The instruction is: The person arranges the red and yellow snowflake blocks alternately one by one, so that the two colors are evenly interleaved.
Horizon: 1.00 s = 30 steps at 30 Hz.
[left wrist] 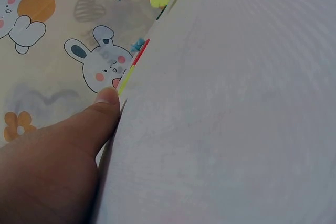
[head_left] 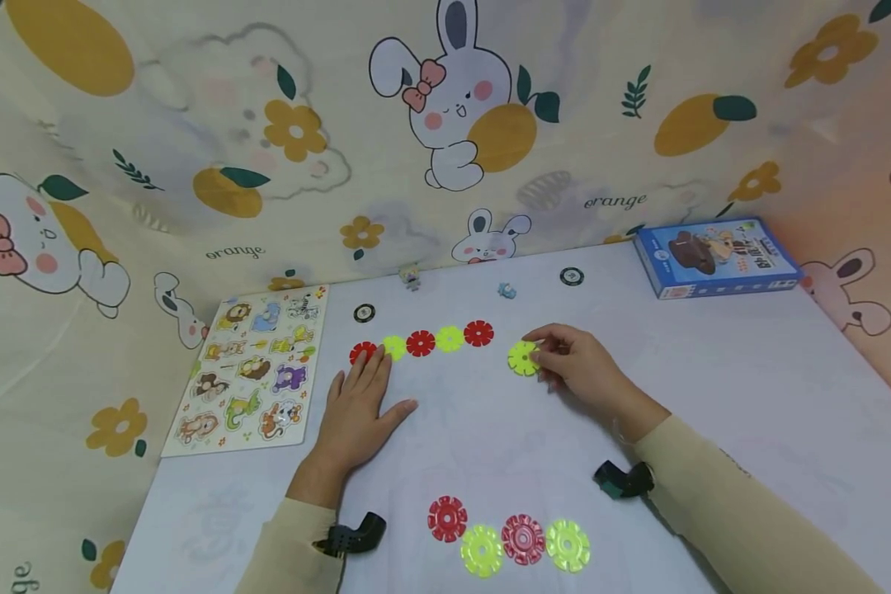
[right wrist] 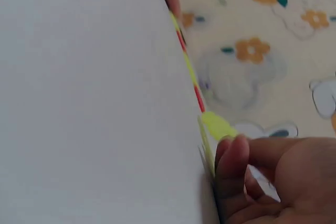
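My right hand (head_left: 585, 370) pinches a yellow-green notched plastic disc (head_left: 521, 358) between thumb and fingers. In the right wrist view that disc (right wrist: 218, 125) is tilted up from the table. To its left runs a row of discs: a red disc (head_left: 478, 333), a yellow one (head_left: 449, 338), a red one (head_left: 420, 343), a yellow one (head_left: 394, 347) and a red one (head_left: 361, 352) at the left end. My left hand (head_left: 356, 421) lies flat with straight fingers, its fingertips over the left-end red disc and at the yellow one beside it.
Nearer me a second row holds red discs (head_left: 447, 519) and yellow discs (head_left: 482, 550). An animal puzzle board (head_left: 219, 412) lies at left, a blue box (head_left: 720, 256) at back right. Black round pieces (head_left: 572, 276) and small figurines (head_left: 410, 278) stand toward the back edge.
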Available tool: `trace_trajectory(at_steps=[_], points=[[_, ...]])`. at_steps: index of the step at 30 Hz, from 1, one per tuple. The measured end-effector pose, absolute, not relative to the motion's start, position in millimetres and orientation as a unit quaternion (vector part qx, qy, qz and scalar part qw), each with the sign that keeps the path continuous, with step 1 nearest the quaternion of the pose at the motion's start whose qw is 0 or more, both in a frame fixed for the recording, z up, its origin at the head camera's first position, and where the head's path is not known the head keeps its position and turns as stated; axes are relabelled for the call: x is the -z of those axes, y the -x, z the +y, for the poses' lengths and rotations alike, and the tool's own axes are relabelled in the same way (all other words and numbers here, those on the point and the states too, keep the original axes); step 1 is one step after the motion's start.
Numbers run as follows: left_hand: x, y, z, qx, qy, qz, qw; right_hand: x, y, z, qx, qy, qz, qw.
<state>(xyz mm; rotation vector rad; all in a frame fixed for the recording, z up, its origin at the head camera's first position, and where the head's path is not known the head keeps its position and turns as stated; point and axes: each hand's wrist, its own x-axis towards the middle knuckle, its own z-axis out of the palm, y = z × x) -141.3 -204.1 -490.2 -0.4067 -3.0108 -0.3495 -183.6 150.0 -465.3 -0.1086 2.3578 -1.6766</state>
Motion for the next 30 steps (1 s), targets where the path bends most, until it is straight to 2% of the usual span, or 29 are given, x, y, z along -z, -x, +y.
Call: trace_trajectory(at_steps=[6, 9, 13, 18, 24, 30], points=[[490, 141, -204, 0.117, 0.132, -0.984, 0.036, 468, 202, 155, 0.613, -0.014, 0.785, 0.086], [491, 141, -204, 0.117, 0.132, -0.984, 0.036, 470, 199, 154, 0.532, 0.027, 0.845, 0.044], [491, 141, -205, 0.115, 0.131, -0.984, 0.039, 471, 195, 150, 0.338, 0.122, 0.933, 0.004], [490, 141, -204, 0.118, 0.133, -0.983, 0.037, 471, 194, 145, 0.221, 0.181, 0.958, 0.015], [490, 141, -204, 0.120, 0.132, -0.983, 0.037, 471, 195, 134, 0.179, 0.178, 0.968, 0.003], [491, 142, -204, 0.120, 0.135, -0.983, 0.037, 472, 195, 125, 0.165, 0.195, 0.966, 0.028]])
